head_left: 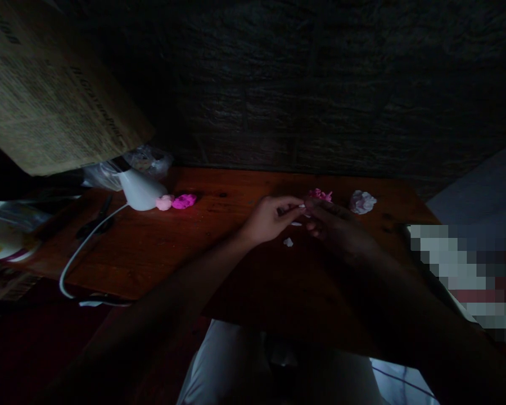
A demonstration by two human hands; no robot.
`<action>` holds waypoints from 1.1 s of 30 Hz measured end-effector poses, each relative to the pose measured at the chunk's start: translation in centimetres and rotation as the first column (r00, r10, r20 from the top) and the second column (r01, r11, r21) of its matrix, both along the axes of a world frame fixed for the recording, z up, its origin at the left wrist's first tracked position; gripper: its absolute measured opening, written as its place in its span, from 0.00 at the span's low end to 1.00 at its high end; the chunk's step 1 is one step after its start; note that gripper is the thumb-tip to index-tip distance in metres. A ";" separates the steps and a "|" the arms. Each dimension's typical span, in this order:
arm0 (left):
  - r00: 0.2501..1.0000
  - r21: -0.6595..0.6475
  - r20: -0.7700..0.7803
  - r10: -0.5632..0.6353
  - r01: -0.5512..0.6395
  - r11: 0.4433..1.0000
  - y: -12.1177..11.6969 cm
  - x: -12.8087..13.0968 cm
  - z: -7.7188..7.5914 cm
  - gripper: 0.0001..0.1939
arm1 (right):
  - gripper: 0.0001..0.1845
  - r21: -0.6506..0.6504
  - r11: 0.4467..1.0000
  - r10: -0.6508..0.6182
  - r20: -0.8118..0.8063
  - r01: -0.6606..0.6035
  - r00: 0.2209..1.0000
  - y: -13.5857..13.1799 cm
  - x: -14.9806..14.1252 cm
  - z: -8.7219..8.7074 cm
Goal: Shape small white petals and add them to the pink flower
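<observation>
Fingers of the left hand and right hand meet over the worktop, pinching a small white piece; a pink cluster lies just beyond, a crumpled white lump farther right.

Behind the table rises a wall. A lamp stands on its left part, a plastic bag behind, scissors to its left, two lumps in a row to its right. Farther right, a flake lies before the left hand; behind the right hand sits a cluster, with a wad right of that.
</observation>
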State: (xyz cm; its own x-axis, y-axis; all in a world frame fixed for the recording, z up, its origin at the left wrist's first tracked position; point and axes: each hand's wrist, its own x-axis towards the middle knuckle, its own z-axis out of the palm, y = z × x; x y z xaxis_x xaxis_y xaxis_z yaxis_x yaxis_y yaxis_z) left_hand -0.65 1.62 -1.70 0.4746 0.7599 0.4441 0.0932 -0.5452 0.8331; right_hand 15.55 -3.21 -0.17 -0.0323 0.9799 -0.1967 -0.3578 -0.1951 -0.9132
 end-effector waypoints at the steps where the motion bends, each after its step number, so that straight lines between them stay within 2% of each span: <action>1: 1.000 -0.044 0.017 -0.008 0.008 0.999 0.0 0.0 0.0 0.09 | 0.15 -0.005 1.000 -0.003 0.005 0.003 1.000 0.0 -0.1 0.1; 4: 0.998 -0.155 0.058 -0.031 0.040 0.987 0.1 0.0 0.0 0.08 | 0.17 -0.024 1.000 -0.011 0.008 0.011 1.000 -0.1 -0.2 0.3; 7: 0.996 -0.198 0.079 -0.036 0.051 0.979 0.0 -0.1 0.3 0.08 | 0.20 -0.022 1.000 -0.018 -0.001 0.018 1.000 0.0 -0.2 0.3; 13: 0.995 -0.195 0.093 -0.022 0.040 0.980 -0.5 -0.2 1.0 0.08 | 0.21 0.018 1.000 -0.016 -0.008 0.017 1.000 0.0 0.0 -0.2; 17: 1.000 -0.143 0.008 -0.027 0.028 0.989 -0.7 -0.3 0.9 0.07 | 0.22 0.029 0.999 -0.018 0.002 0.018 1.000 0.0 0.0 -0.2; 21: 0.999 -0.127 -0.034 -0.027 0.022 0.992 -0.6 -0.2 0.6 0.10 | 0.22 0.012 0.999 -0.038 -0.002 0.038 0.999 0.1 0.2 -0.2; 28: 0.994 -0.224 0.069 -0.083 0.096 0.970 -0.3 0.1 0.6 0.17 | 0.21 0.097 0.994 -0.060 0.090 0.051 0.994 0.1 0.5 -0.3; 33: 0.991 -0.396 0.121 -0.064 0.108 0.912 -0.1 0.1 0.8 0.19 | 0.20 0.114 0.992 -0.067 0.105 0.055 0.992 0.0 0.5 0.4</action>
State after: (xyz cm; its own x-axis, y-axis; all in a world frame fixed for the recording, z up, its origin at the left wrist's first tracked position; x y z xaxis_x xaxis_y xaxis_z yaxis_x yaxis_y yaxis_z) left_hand -0.58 1.51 -0.90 0.5142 0.8425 0.1607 -0.0373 -0.1652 0.9856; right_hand 16.00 -3.22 0.21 0.0440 0.9954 -0.0856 -0.2632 -0.0712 -0.9621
